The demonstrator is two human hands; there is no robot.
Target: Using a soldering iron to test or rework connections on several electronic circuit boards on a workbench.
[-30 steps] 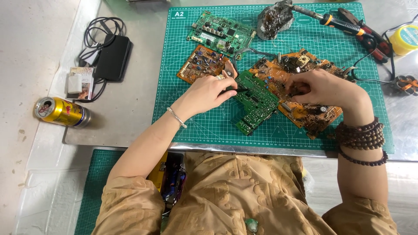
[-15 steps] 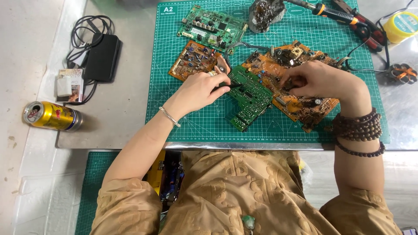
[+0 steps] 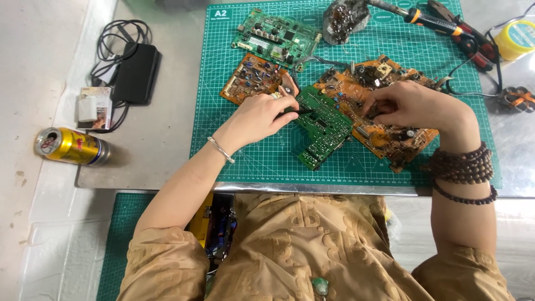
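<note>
The left hand (image 3: pixel 261 116) is closing its grip on a thin dark tool (image 3: pixel 301 112), whose tip is reaching out at 3 o'clock onto the green board (image 3: pixel 323 129). That board is lying tilted in the middle of the green mat (image 3: pixel 251 161), partly overlapping the edge of the big orange board (image 3: pixel 384 134) just beside it at 3 o'clock. The right hand (image 3: pixel 412 106) is resting on the big orange board with its fingers curled tight and pinching at something small near the board's middle; what it is pinching is too small to tell. A silver bangle is sitting on the left wrist, and dark bead bracelets (image 3: pixel 460 167) are wrapping the right wrist.

At 11 o'clock from the left hand a small orange board (image 3: pixel 253 78) is lying flat, and past it at 12 o'clock a second green board (image 3: pixel 276 36) is lying near the mat's top edge. A soldering iron (image 3: pixel 423 19) is lying at 1 o'clock on the mat, next to a grey lump of metal wool (image 3: pixel 343 19). A yellow tin (image 3: pixel 515 39) is sitting at the far 2 o'clock corner. Off the mat at 9 o'clock, on the worktop (image 3: pixel 150 150), a black adapter (image 3: pixel 135 72) with coiled cable is lying, and a gold can (image 3: pixel 69 146) is lying on its side further out.
</note>
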